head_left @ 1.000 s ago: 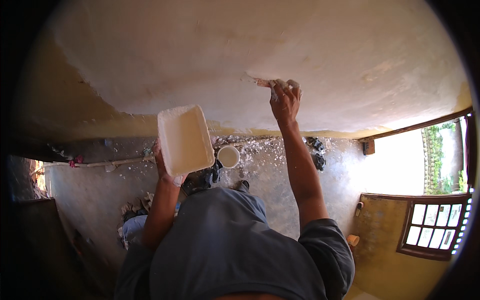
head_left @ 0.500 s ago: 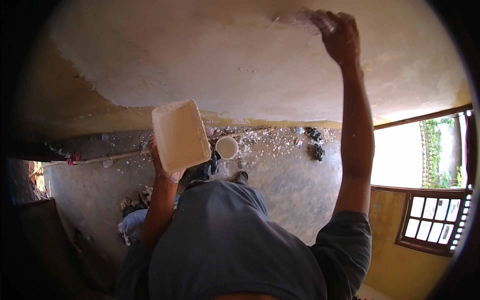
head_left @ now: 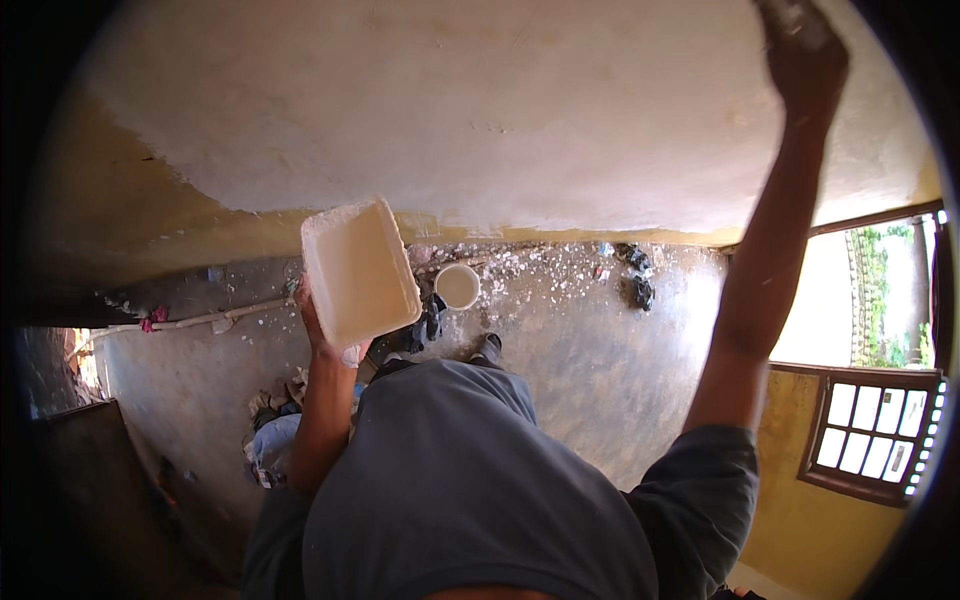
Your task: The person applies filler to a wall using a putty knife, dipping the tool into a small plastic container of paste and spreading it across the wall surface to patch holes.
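Note:
My left hand [head_left: 317,325] grips a rectangular plastic container [head_left: 360,270] holding pale, creamy material, its rim crusted with the same stuff. My right arm stretches high along the wall [head_left: 480,120], which carries a patchy white coat over yellow paint. At the top right edge of the view my right hand [head_left: 805,50] is blurred and whitened, its fingers bent round something I cannot make out, partly cut off by the rim.
Below, the concrete floor [head_left: 580,370] has white flakes, a white bucket [head_left: 457,286], dark crumpled bags [head_left: 640,290], a long pole [head_left: 210,319] and a heap of cloth [head_left: 275,445]. A bright doorway [head_left: 810,300] and a barred window [head_left: 870,435] are at right.
My right hand, earlier holding a scraper at mid-wall, has swept up and rightward to the edge of the view. The container in my left hand has shifted only slightly left and up.

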The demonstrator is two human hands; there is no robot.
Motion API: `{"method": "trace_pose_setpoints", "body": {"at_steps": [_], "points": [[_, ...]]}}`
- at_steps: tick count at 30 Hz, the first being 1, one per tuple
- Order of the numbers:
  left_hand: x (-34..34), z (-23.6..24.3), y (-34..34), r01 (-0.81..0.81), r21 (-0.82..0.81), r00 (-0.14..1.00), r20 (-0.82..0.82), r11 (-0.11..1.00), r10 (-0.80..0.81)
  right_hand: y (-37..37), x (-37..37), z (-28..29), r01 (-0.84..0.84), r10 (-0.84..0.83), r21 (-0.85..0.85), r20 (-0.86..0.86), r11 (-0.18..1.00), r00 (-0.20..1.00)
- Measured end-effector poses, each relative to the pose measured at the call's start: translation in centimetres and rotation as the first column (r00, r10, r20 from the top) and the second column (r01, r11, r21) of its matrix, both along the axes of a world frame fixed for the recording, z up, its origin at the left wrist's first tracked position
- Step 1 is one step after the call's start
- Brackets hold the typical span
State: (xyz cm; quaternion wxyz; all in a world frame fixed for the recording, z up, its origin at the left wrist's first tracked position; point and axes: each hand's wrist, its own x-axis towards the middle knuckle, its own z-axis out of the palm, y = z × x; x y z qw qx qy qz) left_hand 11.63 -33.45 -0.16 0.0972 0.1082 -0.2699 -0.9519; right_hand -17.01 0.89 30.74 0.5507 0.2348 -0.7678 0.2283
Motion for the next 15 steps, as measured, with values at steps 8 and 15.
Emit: {"method": "trace_pose_setpoints", "body": {"at_steps": [8,15], "points": [[0.9,-0.4,-0.2,-0.011,0.118,1.000,0.027,0.993,0.008,-9.6,4.3,-28.3,-0.196,0.146,0.273,0.194,0.942,0.970],[1.4,-1.1,-0.4,-0.085,0.056,0.995,0.048,0.995,0.082,-12.5,1.8,-34.2,-0.149,0.064,0.325,0.259,0.934,0.964]]}}
